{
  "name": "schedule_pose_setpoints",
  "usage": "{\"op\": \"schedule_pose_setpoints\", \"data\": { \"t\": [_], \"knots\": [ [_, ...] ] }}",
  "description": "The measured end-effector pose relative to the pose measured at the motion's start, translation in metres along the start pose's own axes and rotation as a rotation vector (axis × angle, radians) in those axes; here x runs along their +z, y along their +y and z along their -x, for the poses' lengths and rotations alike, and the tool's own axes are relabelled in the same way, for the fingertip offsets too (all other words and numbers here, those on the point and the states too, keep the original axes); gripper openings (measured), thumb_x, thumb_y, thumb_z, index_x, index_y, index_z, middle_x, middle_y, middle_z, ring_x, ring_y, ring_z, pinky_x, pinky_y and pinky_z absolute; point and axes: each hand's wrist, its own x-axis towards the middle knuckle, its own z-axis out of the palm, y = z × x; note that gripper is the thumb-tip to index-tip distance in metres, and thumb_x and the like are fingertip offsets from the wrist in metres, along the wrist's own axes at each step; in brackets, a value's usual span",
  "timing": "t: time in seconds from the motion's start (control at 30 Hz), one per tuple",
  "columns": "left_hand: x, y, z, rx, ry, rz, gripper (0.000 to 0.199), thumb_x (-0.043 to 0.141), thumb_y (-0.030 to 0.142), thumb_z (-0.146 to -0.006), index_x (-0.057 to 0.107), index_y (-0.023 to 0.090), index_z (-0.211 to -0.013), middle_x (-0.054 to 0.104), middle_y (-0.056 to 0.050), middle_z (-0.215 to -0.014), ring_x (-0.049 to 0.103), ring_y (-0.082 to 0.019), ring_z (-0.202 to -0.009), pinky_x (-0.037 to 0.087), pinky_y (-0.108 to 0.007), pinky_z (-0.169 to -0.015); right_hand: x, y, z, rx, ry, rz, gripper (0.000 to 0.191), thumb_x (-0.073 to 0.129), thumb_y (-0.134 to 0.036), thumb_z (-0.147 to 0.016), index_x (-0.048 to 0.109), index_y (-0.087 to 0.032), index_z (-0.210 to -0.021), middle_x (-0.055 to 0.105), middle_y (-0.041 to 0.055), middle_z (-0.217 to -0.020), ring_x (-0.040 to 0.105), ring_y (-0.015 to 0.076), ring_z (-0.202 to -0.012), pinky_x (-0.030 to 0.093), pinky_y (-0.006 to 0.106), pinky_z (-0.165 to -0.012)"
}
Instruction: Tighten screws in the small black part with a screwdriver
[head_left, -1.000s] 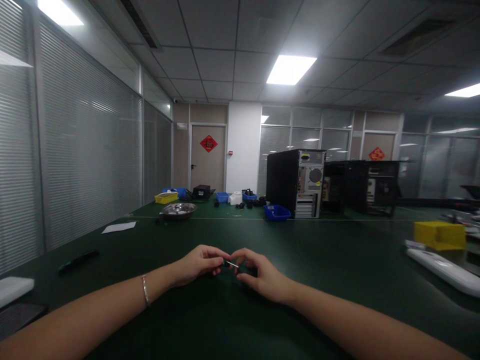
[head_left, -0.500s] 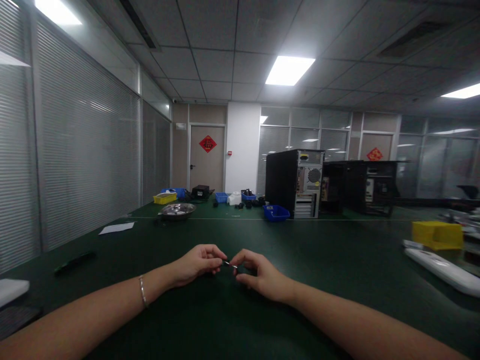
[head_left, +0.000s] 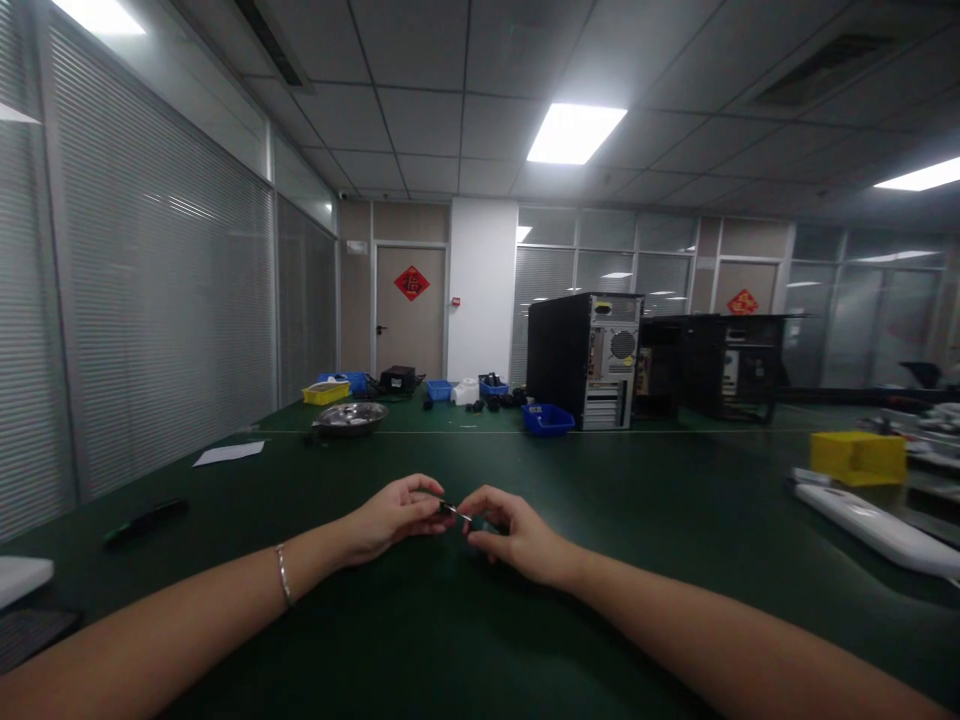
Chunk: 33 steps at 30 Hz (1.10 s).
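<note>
Over the green tabletop, my left hand and my right hand face each other, fingertips close together. Between them runs a slim shiny metal rod, tilted down to the right. Thumb and fingers of my left hand pinch a small dark piece at the rod's left end. My right hand's fingers are closed around the rod's right end, where something dark shows partly behind them. Both pieces are too small and blurred to name more exactly.
At left lie a dark green pen-like object and white paper. A metal bowl, a yellow bin, a blue bin and a black computer tower stand farther back. To the right are a yellow box and a long white device.
The camera view has shifted slightly. My hands stay joined at the rod, and the dark piece at my left fingertips shows more clearly now.
</note>
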Motion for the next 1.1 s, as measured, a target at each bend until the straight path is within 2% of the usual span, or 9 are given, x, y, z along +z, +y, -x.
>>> {"op": "schedule_pose_setpoints", "data": {
  "t": [0.17,0.37,0.57,0.7,0.77,0.93,1.1],
  "knots": [
    [-0.005,-0.003,-0.003,0.029,0.128,0.011,0.027,0.067,0.02,-0.071,0.051,0.012,-0.091,0.063,-0.01,-0.094,0.061,-0.019,-0.09,0.04,-0.037,-0.09,-0.002,0.003,0.001,0.054,0.04,0.04,0.034,0.06,-0.033,-0.078,0.049,-0.02,-0.107,0.055,0.0035,-0.098,0.051,0.0089,-0.065,0.043,0.02,-0.052],
    [-0.002,0.002,0.001,0.061,0.185,-0.08,0.029,0.069,0.02,-0.067,0.056,0.014,-0.092,0.062,-0.006,-0.093,0.059,-0.018,-0.088,0.043,-0.034,-0.086,0.0,-0.002,0.002,0.058,0.05,0.063,0.033,0.06,-0.034,-0.078,0.05,-0.019,-0.106,0.055,0.0033,-0.096,0.051,0.009,-0.065,0.043,0.02,-0.053],
    [-0.005,-0.004,-0.002,0.087,0.119,-0.04,0.03,0.065,0.022,-0.072,0.058,0.011,-0.099,0.06,-0.01,-0.101,0.058,-0.022,-0.098,0.04,-0.038,-0.093,0.003,-0.001,0.002,0.026,0.05,0.081,0.031,0.059,-0.032,-0.078,0.05,-0.019,-0.105,0.055,0.0034,-0.096,0.053,0.0111,-0.069,0.045,0.022,-0.055],
    [-0.008,-0.008,-0.002,0.101,0.088,-0.037,0.048,0.064,0.021,-0.073,0.048,0.016,-0.118,0.058,-0.009,-0.103,0.058,-0.022,-0.098,0.04,-0.04,-0.093,0.002,0.0,0.002,0.018,0.043,0.11,0.03,0.057,-0.03,-0.079,0.05,-0.02,-0.107,0.055,0.0037,-0.097,0.052,0.0101,-0.067,0.045,0.022,-0.055],
    [-0.007,-0.008,-0.001,0.119,0.082,-0.075,0.055,0.066,0.021,-0.071,0.044,0.019,-0.122,0.058,-0.007,-0.1,0.059,-0.022,-0.096,0.042,-0.04,-0.09,0.002,-0.002,0.002,0.024,0.045,0.127,0.03,0.056,-0.03,-0.08,0.05,-0.02,-0.107,0.055,0.0038,-0.099,0.051,0.0106,-0.068,0.045,0.022,-0.055],
    [-0.003,-0.001,0.002,0.149,0.107,-0.271,0.034,0.067,0.027,-0.07,0.058,0.014,-0.1,0.061,-0.007,-0.098,0.057,-0.021,-0.094,0.041,-0.036,-0.087,0.002,-0.007,0.004,0.048,0.035,0.147,0.031,0.055,-0.03,-0.08,0.049,-0.02,-0.109,0.055,0.0043,-0.101,0.054,0.0132,-0.075,0.047,0.025,-0.061],
    [0.002,0.005,0.006,0.14,0.091,-0.411,0.04,0.056,0.034,-0.078,0.056,0.015,-0.113,0.062,-0.007,-0.099,0.054,-0.019,-0.093,0.04,-0.032,-0.084,0.002,-0.008,0.005,0.071,0.062,0.188,0.031,0.054,-0.032,-0.082,0.05,-0.021,-0.11,0.055,0.0021,-0.087,0.055,0.0122,-0.067,0.046,0.025,-0.059]
  ]
}}
